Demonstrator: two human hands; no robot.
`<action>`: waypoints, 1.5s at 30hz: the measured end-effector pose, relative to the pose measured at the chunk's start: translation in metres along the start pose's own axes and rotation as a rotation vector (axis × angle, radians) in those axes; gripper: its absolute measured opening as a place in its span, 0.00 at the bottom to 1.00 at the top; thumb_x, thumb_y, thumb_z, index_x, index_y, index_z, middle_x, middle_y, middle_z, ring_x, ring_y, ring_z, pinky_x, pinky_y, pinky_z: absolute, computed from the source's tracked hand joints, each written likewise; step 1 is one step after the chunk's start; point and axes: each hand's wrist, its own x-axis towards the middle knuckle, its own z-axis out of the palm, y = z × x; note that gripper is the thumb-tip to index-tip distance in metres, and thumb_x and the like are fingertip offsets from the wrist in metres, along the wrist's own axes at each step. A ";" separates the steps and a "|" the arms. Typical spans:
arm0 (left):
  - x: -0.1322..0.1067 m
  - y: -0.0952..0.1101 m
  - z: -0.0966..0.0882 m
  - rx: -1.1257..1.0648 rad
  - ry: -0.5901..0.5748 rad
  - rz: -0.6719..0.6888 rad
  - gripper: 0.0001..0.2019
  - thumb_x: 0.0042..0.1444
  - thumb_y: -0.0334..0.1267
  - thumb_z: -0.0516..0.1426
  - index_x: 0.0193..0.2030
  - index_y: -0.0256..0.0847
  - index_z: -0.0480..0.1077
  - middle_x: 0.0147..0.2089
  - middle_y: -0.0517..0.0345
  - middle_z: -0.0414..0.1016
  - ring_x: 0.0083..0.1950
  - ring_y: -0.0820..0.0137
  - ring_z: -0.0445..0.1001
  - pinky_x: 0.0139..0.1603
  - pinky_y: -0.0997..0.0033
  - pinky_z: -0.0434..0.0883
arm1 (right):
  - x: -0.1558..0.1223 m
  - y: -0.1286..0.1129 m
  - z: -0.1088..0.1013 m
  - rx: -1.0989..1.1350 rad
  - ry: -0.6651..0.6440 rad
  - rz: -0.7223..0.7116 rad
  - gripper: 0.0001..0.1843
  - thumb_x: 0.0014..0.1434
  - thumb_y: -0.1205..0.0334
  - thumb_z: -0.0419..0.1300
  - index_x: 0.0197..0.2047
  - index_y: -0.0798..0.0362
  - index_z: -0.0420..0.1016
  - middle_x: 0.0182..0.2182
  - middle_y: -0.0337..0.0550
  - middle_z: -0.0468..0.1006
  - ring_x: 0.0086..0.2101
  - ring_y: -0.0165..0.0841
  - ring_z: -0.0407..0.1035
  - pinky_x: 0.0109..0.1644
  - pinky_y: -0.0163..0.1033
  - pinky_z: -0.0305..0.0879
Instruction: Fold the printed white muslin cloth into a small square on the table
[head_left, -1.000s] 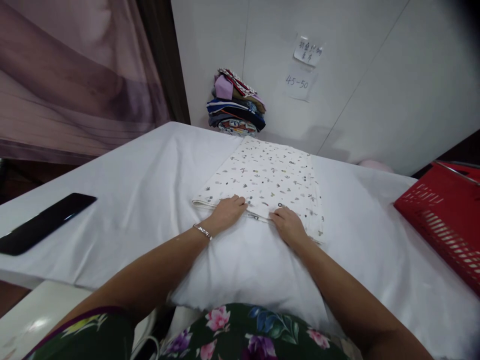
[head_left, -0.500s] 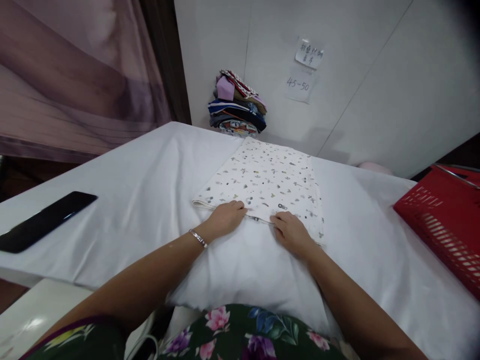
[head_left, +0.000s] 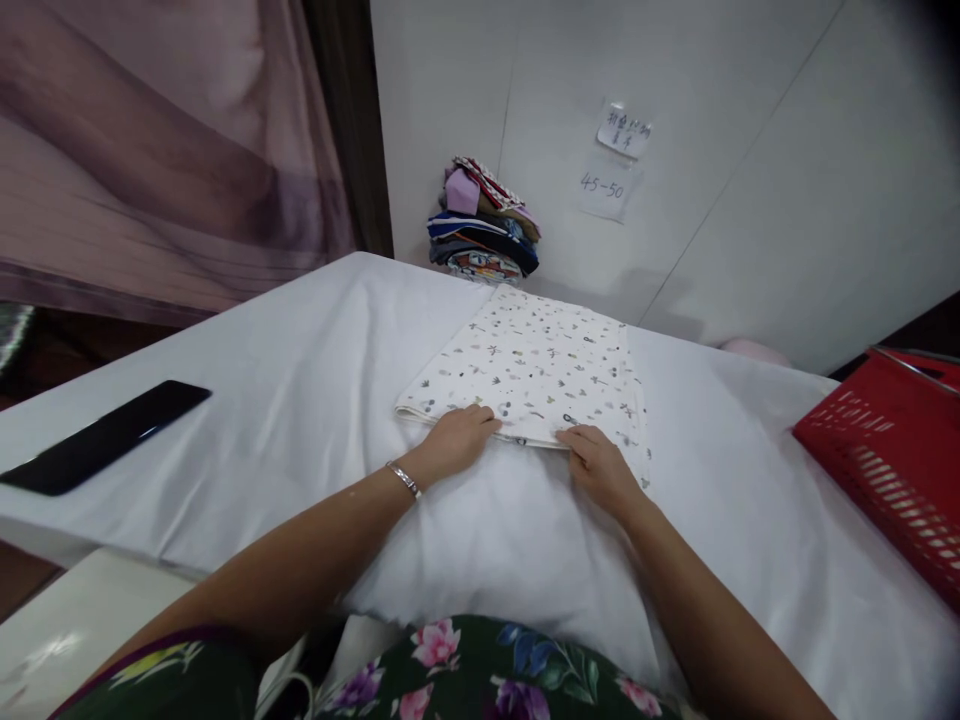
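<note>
A white cloth [head_left: 536, 365] with a small scattered print lies folded in layers on the white-covered table, its near edge towards me. My left hand [head_left: 461, 437] pinches that near edge left of its middle, fingers closed over the fabric. Further right along the same edge, my right hand [head_left: 598, 462] also grips the cloth between thumb and fingers. A short stretch of the edge shows between the two hands. The thumbs are mostly hidden from above.
Against the wall stands a stack of folded fabrics [head_left: 486, 225]. A red basket [head_left: 892, 450] is at the right edge, and a black phone-like slab [head_left: 105, 437] lies on the left. Paper notes [head_left: 606, 188] are stuck to the wall. A pink curtain [head_left: 150, 150] hangs at the left.
The view has shifted slightly, so everything sits a little lower and further right. Both hands keep their grip on the near edge, and the cloth looks much the same.
</note>
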 end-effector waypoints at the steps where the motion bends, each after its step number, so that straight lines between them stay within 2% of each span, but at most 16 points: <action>1: 0.000 -0.001 0.000 -0.005 -0.001 0.001 0.14 0.55 0.24 0.49 0.44 0.42 0.68 0.43 0.54 0.71 0.43 0.66 0.69 0.35 0.67 0.64 | 0.000 0.001 -0.001 0.007 -0.029 0.007 0.24 0.53 0.77 0.48 0.49 0.51 0.73 0.45 0.45 0.74 0.45 0.36 0.67 0.47 0.42 0.67; 4: 0.000 -0.002 -0.001 -0.002 -0.002 -0.003 0.13 0.55 0.25 0.49 0.43 0.42 0.69 0.42 0.54 0.72 0.43 0.65 0.69 0.36 0.66 0.64 | -0.002 0.000 -0.005 0.020 -0.110 0.008 0.23 0.52 0.78 0.49 0.46 0.52 0.75 0.44 0.46 0.75 0.45 0.36 0.68 0.47 0.42 0.68; 9: 0.000 0.002 -0.009 0.028 0.028 -0.011 0.10 0.57 0.26 0.49 0.38 0.40 0.69 0.41 0.54 0.72 0.42 0.66 0.68 0.38 0.66 0.64 | -0.007 -0.004 -0.009 0.047 -0.164 0.005 0.24 0.51 0.77 0.48 0.47 0.50 0.74 0.45 0.44 0.74 0.45 0.35 0.68 0.47 0.40 0.67; 13: -0.003 0.004 -0.007 0.041 -0.056 0.027 0.08 0.55 0.25 0.51 0.35 0.39 0.68 0.37 0.55 0.71 0.39 0.68 0.68 0.36 0.68 0.63 | -0.009 -0.008 -0.002 -0.072 -0.254 -0.017 0.23 0.48 0.78 0.49 0.44 0.52 0.74 0.42 0.45 0.74 0.43 0.36 0.67 0.44 0.39 0.66; 16: -0.004 0.004 -0.003 0.036 -0.099 0.016 0.07 0.55 0.25 0.51 0.35 0.39 0.68 0.37 0.55 0.70 0.39 0.68 0.69 0.35 0.68 0.63 | -0.006 -0.010 0.010 -0.178 -0.185 -0.076 0.21 0.52 0.75 0.50 0.48 0.54 0.72 0.43 0.49 0.72 0.43 0.38 0.66 0.44 0.41 0.66; 20: -0.003 0.005 -0.001 0.007 -0.085 -0.009 0.08 0.54 0.26 0.51 0.36 0.40 0.69 0.38 0.56 0.71 0.39 0.67 0.69 0.35 0.68 0.64 | 0.004 -0.017 0.026 -0.275 -0.088 -0.165 0.18 0.57 0.73 0.49 0.50 0.57 0.70 0.42 0.52 0.72 0.41 0.40 0.65 0.43 0.43 0.65; 26: -0.012 -0.002 -0.016 -0.182 -0.049 -0.073 0.12 0.54 0.28 0.50 0.42 0.43 0.70 0.43 0.59 0.74 0.43 0.70 0.72 0.40 0.71 0.66 | 0.010 -0.022 0.039 -0.263 -0.045 -0.246 0.17 0.58 0.74 0.48 0.46 0.57 0.72 0.39 0.50 0.73 0.39 0.38 0.66 0.42 0.40 0.65; 28: -0.023 -0.014 -0.026 -0.261 0.020 -0.149 0.12 0.56 0.30 0.50 0.44 0.44 0.70 0.47 0.59 0.73 0.47 0.70 0.71 0.44 0.72 0.67 | 0.009 -0.020 0.039 -0.237 -0.042 -0.242 0.17 0.59 0.73 0.47 0.47 0.56 0.72 0.40 0.49 0.73 0.39 0.37 0.66 0.42 0.40 0.66; 31: -0.045 -0.040 -0.039 -0.291 0.133 -0.418 0.13 0.56 0.32 0.51 0.46 0.44 0.70 0.51 0.59 0.72 0.49 0.69 0.71 0.46 0.72 0.67 | 0.008 -0.017 0.039 -0.224 -0.051 -0.216 0.17 0.60 0.72 0.47 0.47 0.55 0.72 0.40 0.49 0.73 0.39 0.37 0.66 0.42 0.39 0.66; 34: -0.067 -0.062 -0.044 -0.286 0.145 -0.671 0.13 0.53 0.34 0.52 0.45 0.44 0.71 0.50 0.59 0.72 0.46 0.69 0.72 0.44 0.71 0.68 | 0.009 -0.017 0.040 -0.215 -0.059 -0.209 0.18 0.59 0.73 0.47 0.48 0.56 0.72 0.41 0.50 0.73 0.40 0.38 0.66 0.43 0.40 0.66; 36: -0.075 -0.070 -0.043 -0.303 0.114 -0.775 0.14 0.52 0.35 0.53 0.46 0.44 0.72 0.47 0.59 0.74 0.44 0.69 0.72 0.43 0.71 0.67 | 0.009 -0.018 0.040 -0.213 -0.060 -0.206 0.19 0.58 0.74 0.47 0.49 0.57 0.72 0.41 0.50 0.74 0.40 0.38 0.66 0.44 0.40 0.66; 38: -0.077 -0.072 -0.040 -0.324 0.086 -0.822 0.15 0.51 0.37 0.54 0.47 0.44 0.71 0.45 0.59 0.75 0.43 0.68 0.73 0.43 0.71 0.67 | 0.009 -0.018 0.041 -0.215 -0.061 -0.195 0.19 0.58 0.75 0.47 0.49 0.57 0.72 0.41 0.51 0.74 0.41 0.38 0.66 0.44 0.40 0.65; 40: -0.074 -0.072 -0.036 -0.338 0.083 -0.810 0.16 0.52 0.39 0.54 0.48 0.45 0.71 0.45 0.59 0.75 0.43 0.67 0.72 0.43 0.71 0.67 | 0.009 -0.019 0.041 -0.216 -0.061 -0.189 0.19 0.58 0.74 0.47 0.49 0.57 0.72 0.42 0.51 0.74 0.41 0.38 0.67 0.44 0.40 0.66; 45: -0.063 -0.073 -0.032 -0.389 0.178 -0.799 0.13 0.53 0.36 0.51 0.44 0.44 0.71 0.39 0.60 0.76 0.38 0.70 0.72 0.40 0.71 0.66 | 0.007 -0.017 0.041 -0.200 -0.036 -0.219 0.19 0.60 0.73 0.47 0.50 0.57 0.72 0.41 0.50 0.74 0.41 0.38 0.67 0.44 0.40 0.66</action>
